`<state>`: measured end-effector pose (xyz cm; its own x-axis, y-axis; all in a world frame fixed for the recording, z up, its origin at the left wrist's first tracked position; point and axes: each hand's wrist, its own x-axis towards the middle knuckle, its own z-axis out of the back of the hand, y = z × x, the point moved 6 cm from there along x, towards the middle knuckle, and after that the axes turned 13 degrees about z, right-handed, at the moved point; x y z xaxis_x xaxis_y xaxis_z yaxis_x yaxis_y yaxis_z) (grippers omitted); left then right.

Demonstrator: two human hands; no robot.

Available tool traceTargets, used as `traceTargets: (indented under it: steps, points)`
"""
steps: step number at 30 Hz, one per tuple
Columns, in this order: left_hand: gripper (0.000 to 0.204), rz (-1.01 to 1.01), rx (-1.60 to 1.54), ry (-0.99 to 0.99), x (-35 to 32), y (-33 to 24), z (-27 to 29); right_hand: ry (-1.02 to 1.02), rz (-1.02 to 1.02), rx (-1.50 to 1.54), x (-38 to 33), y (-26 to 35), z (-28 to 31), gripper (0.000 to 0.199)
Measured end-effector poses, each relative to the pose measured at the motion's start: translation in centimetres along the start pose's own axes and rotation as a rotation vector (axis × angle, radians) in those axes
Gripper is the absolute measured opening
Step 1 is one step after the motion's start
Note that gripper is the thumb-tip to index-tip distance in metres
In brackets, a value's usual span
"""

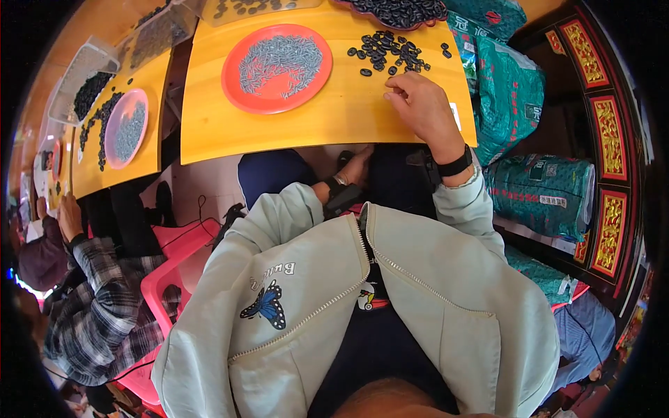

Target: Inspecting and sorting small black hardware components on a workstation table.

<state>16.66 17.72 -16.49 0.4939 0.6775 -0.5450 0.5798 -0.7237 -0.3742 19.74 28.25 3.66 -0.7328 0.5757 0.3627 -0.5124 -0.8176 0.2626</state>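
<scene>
On the head view I've got the right hand (pixel 421 104) out over the yellow wooden table (pixel 327 129), fingers curled in, just short of a loose scatter of small, shiny black oval pieces (pixel 380 47); whether anything is pinched under those fingertips, I can't tell. Down below the front edge, by the knees, comes the left hand (pixel 358 168), its fingers too hidden for me to call. Left of the scatter sits a round red-orange plastic plate (pixel 279 106), spread with slim silvery metal pieces (pixel 286 61). Watch those two stray black ovals (pixel 446 50) near the right edge: a careless outward sweep could, I reckon, send them down among the glossy teal printed bags (pixel 512 90) alongside. A knuckle catching the plate's low rim might tip metal bits into the black ones. And with knees tucked that close under the table, one bump from beneath could jolt the lot, small smooth ovals likely sliding first.
</scene>
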Motion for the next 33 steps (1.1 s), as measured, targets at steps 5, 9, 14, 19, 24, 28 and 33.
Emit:
traceTargets:
  steps: [5, 9, 14, 19, 24, 28, 33]
  points:
    - [0.070, 0.123, 0.092, -0.064, 2.1, 1.9, 3.7, -0.015, 0.005, 0.008, 0.3, -0.2, 0.4, 0.019]
    - [0.060, 0.206, 0.063, -0.173, 2.6, 3.2, 5.2, -0.023, 0.011, -0.002, 0.2, -0.4, 0.3, 0.019]
    - [0.038, 0.264, 0.000, 0.024, 4.5, 4.0, 6.9, 0.008, 0.021, 0.009, 0.6, 0.6, -0.6, 0.019]
    - [0.034, 0.134, 0.031, -0.022, 1.5, 2.0, 3.2, 0.025, 0.026, 0.001, 0.5, 1.1, -0.8, 0.020]
    - [0.022, 0.098, -0.062, -0.087, -2.0, 0.4, 0.5, 0.042, 0.036, -0.020, 1.0, 1.4, -0.8, 0.020]
    - [0.038, 0.042, -0.042, -0.032, 0.0, 1.6, 1.5, 0.035, 0.046, -0.015, 1.1, 1.6, -0.9, 0.020]
    - [0.047, 0.135, -0.009, 0.032, 0.3, 2.1, 2.2, 0.038, 0.039, -0.024, 0.9, 1.3, -0.8, 0.020]
